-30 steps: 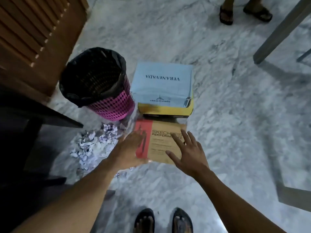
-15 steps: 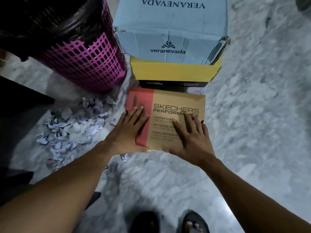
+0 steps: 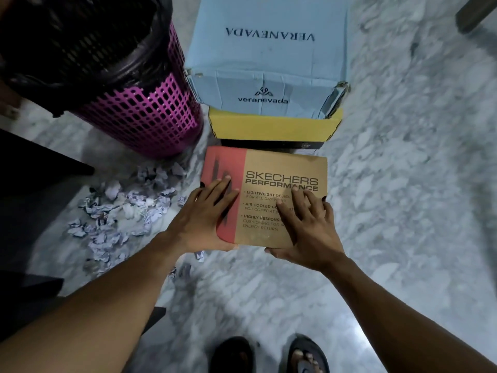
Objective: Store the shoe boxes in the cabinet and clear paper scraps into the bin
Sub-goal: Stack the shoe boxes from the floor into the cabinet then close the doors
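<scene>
Both hands grip the brown shoe box (image 3: pixel 279 168) at its near edge: left hand (image 3: pixel 204 219) on the red end, right hand (image 3: pixel 309 230) opposite. Long axis runs hand to hand; box stack (image 3: pixel 269 76) just beyond fingertips.

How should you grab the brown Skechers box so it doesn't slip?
Probably by its two short ends, one hand per side. The Skechers box lies flat and wide on the floor, too broad for one hand. Here the left hand and right hand come from the near edge, fingers on the lid, thumbs under it. The stacked boxes block the far side.
</scene>
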